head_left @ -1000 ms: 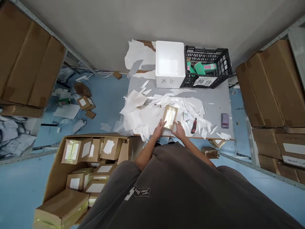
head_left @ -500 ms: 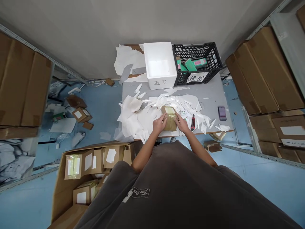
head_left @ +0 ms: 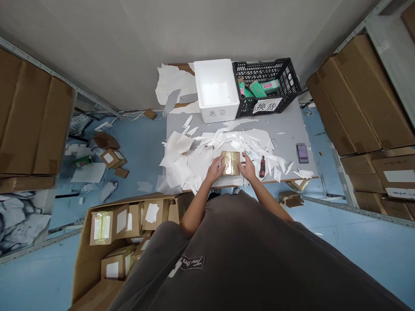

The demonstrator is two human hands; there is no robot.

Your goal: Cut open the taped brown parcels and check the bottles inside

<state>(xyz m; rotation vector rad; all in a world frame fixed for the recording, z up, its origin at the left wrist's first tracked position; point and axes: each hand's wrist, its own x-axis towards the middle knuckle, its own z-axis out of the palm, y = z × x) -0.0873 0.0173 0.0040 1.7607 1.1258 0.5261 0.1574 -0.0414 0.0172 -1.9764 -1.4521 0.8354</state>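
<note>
Between my two hands is a small brown cardboard box [head_left: 231, 163] with shiny clear tape across its top. My left hand [head_left: 215, 168] grips its left side, fingers against the edge. On the opposite side my right hand [head_left: 247, 166] presses its fingers to the box. Torn white paper scraps [head_left: 189, 160] lie around and under it on the grey table [head_left: 287, 125]. A red and black box cutter [head_left: 262, 166] rests just right of my right hand.
At the table's back stand a white foam box [head_left: 217, 93] and a black plastic crate [head_left: 267, 88] holding green boxes. A purple phone-like item [head_left: 302, 153] lies at right. A large carton [head_left: 81, 259] of small boxes sits lower left. Shelves with cartons [head_left: 359, 95] flank both sides.
The box has been turned between my hands, so a shiny taped face now points up. Both hands have shifted their hold to its sides.
</note>
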